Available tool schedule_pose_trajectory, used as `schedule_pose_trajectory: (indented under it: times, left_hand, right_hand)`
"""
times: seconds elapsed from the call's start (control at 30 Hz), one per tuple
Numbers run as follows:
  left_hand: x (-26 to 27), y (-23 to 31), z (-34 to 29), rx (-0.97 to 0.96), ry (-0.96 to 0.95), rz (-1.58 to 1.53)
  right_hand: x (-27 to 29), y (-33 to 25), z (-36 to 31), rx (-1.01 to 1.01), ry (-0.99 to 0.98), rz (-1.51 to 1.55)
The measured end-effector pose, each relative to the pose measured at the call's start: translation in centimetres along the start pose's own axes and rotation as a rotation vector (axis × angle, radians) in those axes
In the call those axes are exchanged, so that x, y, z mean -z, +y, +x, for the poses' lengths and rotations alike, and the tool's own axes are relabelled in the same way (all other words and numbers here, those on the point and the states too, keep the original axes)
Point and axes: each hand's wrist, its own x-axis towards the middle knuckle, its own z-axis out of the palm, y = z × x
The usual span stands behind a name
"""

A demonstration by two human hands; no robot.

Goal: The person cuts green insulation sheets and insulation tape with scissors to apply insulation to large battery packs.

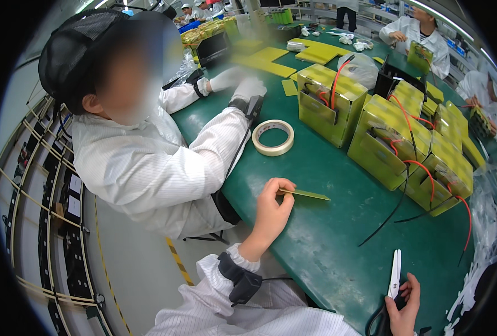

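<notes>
My left hand [271, 215] is closed, pinching one end of a thin yellow-green sheet strip [310, 195] between thumb and fingers. The strip sticks out to the right, just over the green table [327, 246]. At the lower right, my right hand [405, 311] curls around the black handles of a pair of scissors [394, 274]. The scissors' pale blades point away from me and look closed together. A roll of cream tape [272, 138] lies flat beyond my left hand.
Several yellow-green wrapped battery packs [385, 140] with red and black wires stand at the right. A co-worker in white [164, 162] sits close on my left, gloved hands over the table. Yellow-green sheets [321, 51] lie farther back. Clear plastic film [486, 224] hangs along the right edge.
</notes>
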Motion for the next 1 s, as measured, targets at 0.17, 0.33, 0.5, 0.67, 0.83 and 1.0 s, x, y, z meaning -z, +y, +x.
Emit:
schedule_pose_trajectory:
  times: [0.17,0.33,0.5,0.67,0.83,1.0]
  left_hand:
    - [-0.2,0.7,-0.1,0.008,0.096,-0.045]
    - [0.2,1.0,-0.6,-0.065,0.184,-0.16]
    - [0.3,1.2,-0.8,-0.125,0.253,-0.218]
    - [0.4,1.1,-0.8,-0.195,0.21,-0.216]
    - [0.3,1.1,-0.5,-0.283,0.14,0.025]
    - [0.1,1.3,-0.5,-0.325,0.138,0.097]
  right_hand:
    - [-0.1,0.5,0.0,-0.018,0.001,0.02]
    - [0.0,0.3,-0.1,0.015,0.006,-0.017]
    - [-0.1,0.4,0.0,0.018,0.011,-0.027]
    - [-0.1,0.2,0.2,0.031,0.011,-0.045]
    - [-0.2,0.4,0.2,0.028,0.007,-0.029]
    - [-0.1,0.1,0.1,-0.002,0.002,-0.018]
